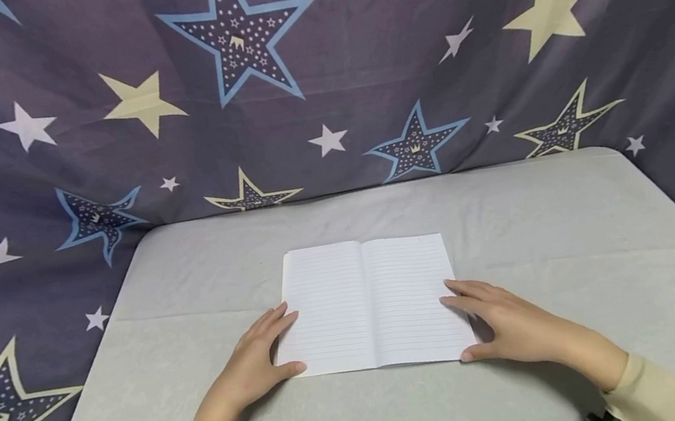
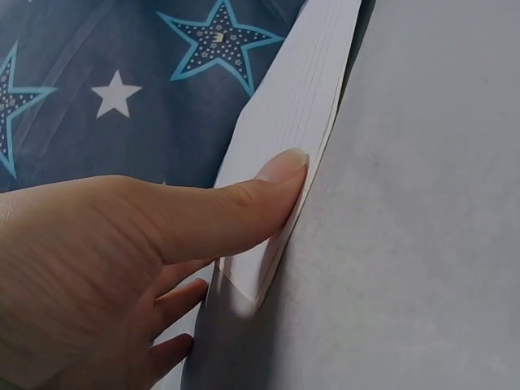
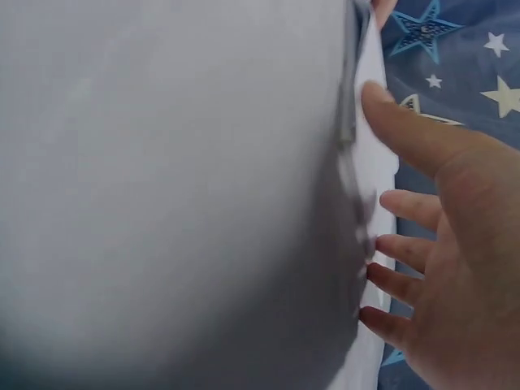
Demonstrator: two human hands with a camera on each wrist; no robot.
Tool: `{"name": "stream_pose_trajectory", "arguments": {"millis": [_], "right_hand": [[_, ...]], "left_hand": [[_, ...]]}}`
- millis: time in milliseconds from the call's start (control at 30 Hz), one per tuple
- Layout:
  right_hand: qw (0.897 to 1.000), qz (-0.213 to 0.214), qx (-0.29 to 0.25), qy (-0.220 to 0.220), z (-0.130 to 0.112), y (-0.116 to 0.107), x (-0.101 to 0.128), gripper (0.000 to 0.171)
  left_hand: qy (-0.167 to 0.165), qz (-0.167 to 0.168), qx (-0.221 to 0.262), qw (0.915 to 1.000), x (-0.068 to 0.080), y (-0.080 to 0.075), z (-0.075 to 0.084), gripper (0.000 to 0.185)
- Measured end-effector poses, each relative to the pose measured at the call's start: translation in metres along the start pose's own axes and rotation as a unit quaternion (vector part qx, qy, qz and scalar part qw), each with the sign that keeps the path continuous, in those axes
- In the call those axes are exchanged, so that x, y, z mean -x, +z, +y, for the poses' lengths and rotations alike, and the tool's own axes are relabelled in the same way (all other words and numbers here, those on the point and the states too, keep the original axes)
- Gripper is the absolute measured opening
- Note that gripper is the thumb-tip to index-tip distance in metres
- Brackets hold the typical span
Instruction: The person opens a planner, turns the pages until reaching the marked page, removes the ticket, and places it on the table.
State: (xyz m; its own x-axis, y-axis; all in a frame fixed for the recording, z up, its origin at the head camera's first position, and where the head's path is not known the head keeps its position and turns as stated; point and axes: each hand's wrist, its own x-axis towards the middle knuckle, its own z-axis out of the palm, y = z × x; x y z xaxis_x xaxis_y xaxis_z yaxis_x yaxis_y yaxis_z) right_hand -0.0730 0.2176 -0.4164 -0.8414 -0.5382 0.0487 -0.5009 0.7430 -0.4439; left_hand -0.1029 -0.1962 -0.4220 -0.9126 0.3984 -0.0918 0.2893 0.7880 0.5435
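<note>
We see the open notebook (image 1: 370, 304) mid-table (image 1: 565, 242); left hand (image 1: 250, 369) and right hand (image 1: 512, 326), fingers straight, apparently press its side edges.

Grey-covered table (image 1: 543, 230); dark star-patterned cloth (image 1: 355, 62) hanging behind and beside it.

A table (image 1: 211, 418) covered in a pale grey cloth carried everything. An open lined notebook (image 1: 369, 303) lay flat on it near the middle, both blank ruled pages facing up, the spine running away from the person. The left hand (image 1: 250, 370) rested on the cloth at the notebook's left edge, thumb against the near left corner. The right hand (image 1: 507, 325) rested at the right edge, fingers straight on the page margin, thumb at the near right corner.
</note>
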Motion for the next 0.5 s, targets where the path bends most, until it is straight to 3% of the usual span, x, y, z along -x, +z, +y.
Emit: {"name": "stream_pose_trajectory", "arguments": {"millis": [500], "right_hand": [[0.998,0.039,0.051,0.012,-0.0039,0.0055,-0.0007,0.075]], "left_hand": [[-0.006,0.003,0.0,1.0,0.0007,-0.0027,-0.003,0.081]]}}
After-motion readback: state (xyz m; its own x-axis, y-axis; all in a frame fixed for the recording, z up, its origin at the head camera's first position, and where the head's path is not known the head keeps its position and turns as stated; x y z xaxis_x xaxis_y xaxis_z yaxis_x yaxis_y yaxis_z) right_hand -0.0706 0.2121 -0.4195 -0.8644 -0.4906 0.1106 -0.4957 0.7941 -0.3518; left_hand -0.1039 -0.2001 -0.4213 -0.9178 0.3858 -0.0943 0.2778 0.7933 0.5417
